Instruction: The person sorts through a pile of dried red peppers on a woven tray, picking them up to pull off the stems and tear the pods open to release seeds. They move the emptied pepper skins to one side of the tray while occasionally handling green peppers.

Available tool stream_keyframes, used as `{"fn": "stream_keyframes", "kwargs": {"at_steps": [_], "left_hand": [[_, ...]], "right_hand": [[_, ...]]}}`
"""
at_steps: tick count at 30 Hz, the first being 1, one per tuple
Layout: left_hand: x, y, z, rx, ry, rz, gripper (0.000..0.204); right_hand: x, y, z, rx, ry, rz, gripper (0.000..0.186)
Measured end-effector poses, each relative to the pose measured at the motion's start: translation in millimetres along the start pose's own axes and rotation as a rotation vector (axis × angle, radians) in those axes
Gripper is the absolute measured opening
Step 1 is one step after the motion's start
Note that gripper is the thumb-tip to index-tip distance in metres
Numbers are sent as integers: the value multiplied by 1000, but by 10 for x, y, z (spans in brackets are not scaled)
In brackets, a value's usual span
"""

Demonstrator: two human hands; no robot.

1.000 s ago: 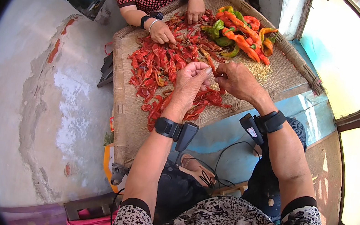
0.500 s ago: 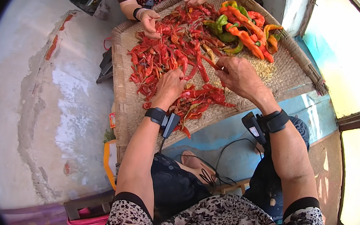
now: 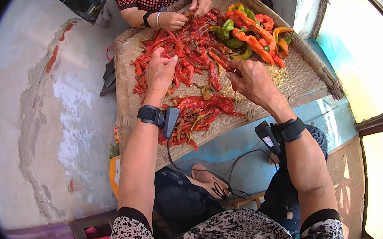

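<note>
Dried red chilies (image 3: 187,65) lie heaped over a woven tray (image 3: 298,88). My left hand (image 3: 160,72) rests at the left side of the heap, thumb and forefinger apart, with no chili visible between them. To the right, my right hand (image 3: 254,82) is closed in a pinch on a long dried chili (image 3: 220,61), which sticks out leftward from the fingertips. Nearer to me a smaller pile of dried chilies (image 3: 202,113) sits at the tray's front edge. Pale seeds (image 3: 277,75) are scattered beyond my right hand.
Fresh red, orange and green peppers (image 3: 255,33) are grouped at the tray's far right. Across the tray, another person's hands (image 3: 172,20) work at the far edge of the heap. A cracked wall (image 3: 79,118) stands left; a black cable (image 3: 184,169) hangs below my left wrist.
My left hand has moved left and away from me, off the gap between the piles, and its fingers have parted. My right hand keeps its pinch. The other person's hands have come closer together.
</note>
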State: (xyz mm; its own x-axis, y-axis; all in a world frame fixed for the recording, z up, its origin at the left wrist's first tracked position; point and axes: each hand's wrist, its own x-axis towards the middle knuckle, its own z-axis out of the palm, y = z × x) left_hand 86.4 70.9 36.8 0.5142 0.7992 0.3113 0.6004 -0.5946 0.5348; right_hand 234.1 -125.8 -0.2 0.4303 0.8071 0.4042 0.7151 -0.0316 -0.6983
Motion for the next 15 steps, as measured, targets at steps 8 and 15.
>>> {"fn": "stream_keyframes", "kwargs": {"at_steps": [8,15], "left_hand": [[-353,349,736,420,-474,58,47],[-303,171,782,92,-523,261,36]], "right_hand": [[-17,-59,75,-39,4,-18,15],[5,-38,-2,-44,102,-45,17]]}}
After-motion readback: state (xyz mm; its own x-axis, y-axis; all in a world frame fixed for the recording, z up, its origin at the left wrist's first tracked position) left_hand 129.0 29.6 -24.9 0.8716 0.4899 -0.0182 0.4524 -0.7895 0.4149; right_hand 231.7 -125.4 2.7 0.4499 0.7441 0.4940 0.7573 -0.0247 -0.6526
